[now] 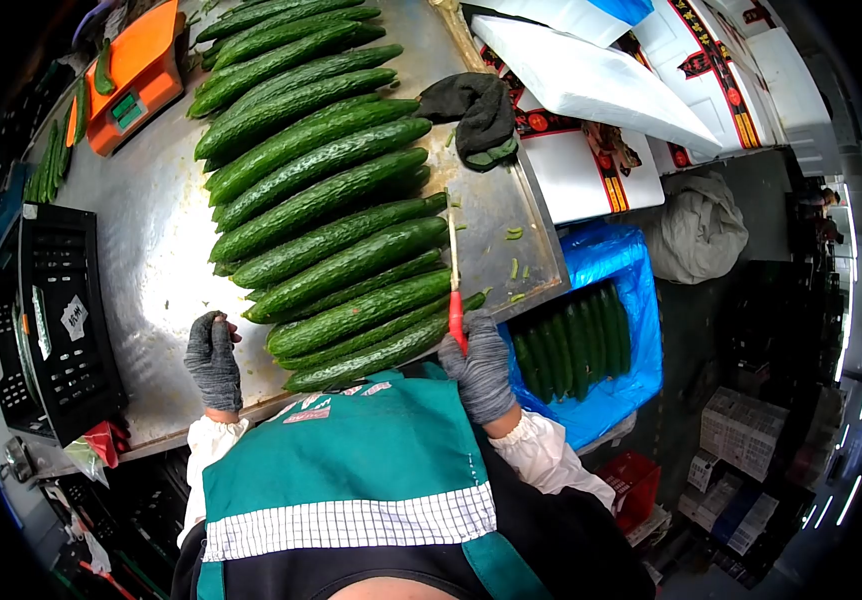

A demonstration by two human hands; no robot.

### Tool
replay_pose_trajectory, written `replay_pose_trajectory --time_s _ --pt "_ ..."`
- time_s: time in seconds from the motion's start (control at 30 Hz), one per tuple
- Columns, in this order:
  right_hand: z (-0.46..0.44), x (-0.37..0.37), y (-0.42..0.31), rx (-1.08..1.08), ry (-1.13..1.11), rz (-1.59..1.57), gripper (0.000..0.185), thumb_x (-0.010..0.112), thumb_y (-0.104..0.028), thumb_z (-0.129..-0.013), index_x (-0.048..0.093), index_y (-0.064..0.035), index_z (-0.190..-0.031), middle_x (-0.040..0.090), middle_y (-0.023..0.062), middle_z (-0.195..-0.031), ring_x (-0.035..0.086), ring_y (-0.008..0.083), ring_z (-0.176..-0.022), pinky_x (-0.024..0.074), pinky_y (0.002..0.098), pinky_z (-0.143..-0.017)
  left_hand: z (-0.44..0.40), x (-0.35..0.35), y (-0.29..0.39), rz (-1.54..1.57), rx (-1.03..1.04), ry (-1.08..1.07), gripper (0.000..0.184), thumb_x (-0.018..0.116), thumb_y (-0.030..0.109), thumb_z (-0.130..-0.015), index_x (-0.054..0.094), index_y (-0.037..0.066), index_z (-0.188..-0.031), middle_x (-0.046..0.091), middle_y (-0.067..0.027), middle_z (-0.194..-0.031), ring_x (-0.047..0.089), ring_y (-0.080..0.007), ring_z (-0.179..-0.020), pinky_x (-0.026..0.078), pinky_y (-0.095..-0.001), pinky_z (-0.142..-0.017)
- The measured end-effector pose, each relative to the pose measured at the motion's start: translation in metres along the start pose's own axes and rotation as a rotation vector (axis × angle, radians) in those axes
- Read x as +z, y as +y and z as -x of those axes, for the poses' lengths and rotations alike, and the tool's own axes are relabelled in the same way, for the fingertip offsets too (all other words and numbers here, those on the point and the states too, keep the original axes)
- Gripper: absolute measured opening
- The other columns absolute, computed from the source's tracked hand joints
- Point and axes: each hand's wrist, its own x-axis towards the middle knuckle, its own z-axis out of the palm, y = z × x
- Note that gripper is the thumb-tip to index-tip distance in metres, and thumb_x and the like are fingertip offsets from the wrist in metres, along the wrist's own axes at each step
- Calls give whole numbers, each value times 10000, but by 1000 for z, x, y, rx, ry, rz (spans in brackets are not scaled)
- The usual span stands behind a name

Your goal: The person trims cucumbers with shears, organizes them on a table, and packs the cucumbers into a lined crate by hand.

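A long row of green cucumbers [326, 240] lies side by side on a metal table [146, 270], some stacked on others. My right hand [478, 368], in a grey knit glove, is closed around the red handle of a knife [457, 318]. Its narrow blade points away from me, along the right ends of the nearer cucumbers. My left hand [213, 362], gloved the same way, is left of the nearest cucumbers and apart from them. Its fingers are curled together, with nothing visible in them.
Beside the table at right stands a crate lined with blue plastic [641, 330], holding several cucumbers. A black crate [56, 310] and an orange scale [141, 80] are at left. A dark cloth [481, 115] lies by white foam boxes [591, 90]. Small green scraps [514, 268] dot the table.
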Motion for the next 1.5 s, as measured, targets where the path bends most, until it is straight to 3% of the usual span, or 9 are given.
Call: replay_pose_trajectory --time_s 0.47,0.87,1.0,1.07,1.13,1.33,1.4,1.47,1.5 --pt "-55 -44 64 3 94 462 289 583 -176 -688 536 -30 -933 554 188 -890 535 344 -856 440 419 -748 0 -2 5 9 76 30 150 500 142 -874 556 6 -903 551 -48 -685 525 -111 -569 423 -231 -528" --pt "-88 -12 69 -20 326 620 396 625 -297 -667 546 -79 -988 446 195 -1119 429 335 -1029 336 448 -887 11 48 108 -72 558 -318 145 453 113 -886 535 -6 -872 538 -66 -735 490 -137 -658 410 -257 -620" --pt "-43 -6 41 -56 441 -387 313 531 -312 -834 531 -23 -955 579 129 -908 558 279 -836 431 293 -744 13 96 137 -181 861 -598 98 553 57 -780 565 50 -878 555 -92 -769 550 -194 -712 443 -280 -637" --pt "-15 -15 13 218 -77 -1697 374 365 -336 -924 555 -13 -933 602 98 -899 565 254 -847 457 356 -737 23 128 159 -425 1306 -668 126 577 11 -741 589 77 -849 583 -98 -860 565 -227 -773 473 -297 -653" --pt "-2 -10 1 501 -374 -2259 344 398 -325 -905 570 -29 -937 605 93 -860 569 259 -810 458 391 -744 40 158 180 -501 1570 -839 139 616 52 -681 600 97 -812 575 -79 -976 546 -270 -894 466 -380 -745" --pt "23 -12 35 827 167 -2214 155 534 -218 -809 571 -69 -830 568 58 -753 553 229 -697 471 386 -651 77 203 161 -712 1460 -887 481 681 253 -630 557 148 -1082 416 -137 -1249 404 -339 -1122 334 -497 -920" --pt "49 -40 83 348 -193 -2578 62 556 -155 -791 540 -100 -765 518 19 -707 524 161 -664 461 351 -601 79 202 169 -610 1272 -981 465 688 184 -610 566 139 -1056 392 -163 -1272 404 -355 -1126 339 -473 -929" --pt "89 -116 115 53 -75 -2843 74 537 -127 -795 510 -139 -727 488 -37 -707 481 76 -657 414 240 -546 65 198 157 -541 1353 -926 442 655 207 -645 573 101 -1066 419 -159 -1247 409 -357 -1119 335 -433 -926" --pt "121 -155 156 -73 -8 -2707 106 512 -164 -818 509 -130 -718 502 -27 -710 488 93 -645 418 225 -524 61 193 162 -502 1359 -913 162 644 47 -614 593 61 -767 443 -178 -1232 417 -380 -1120 360 -422 -927"
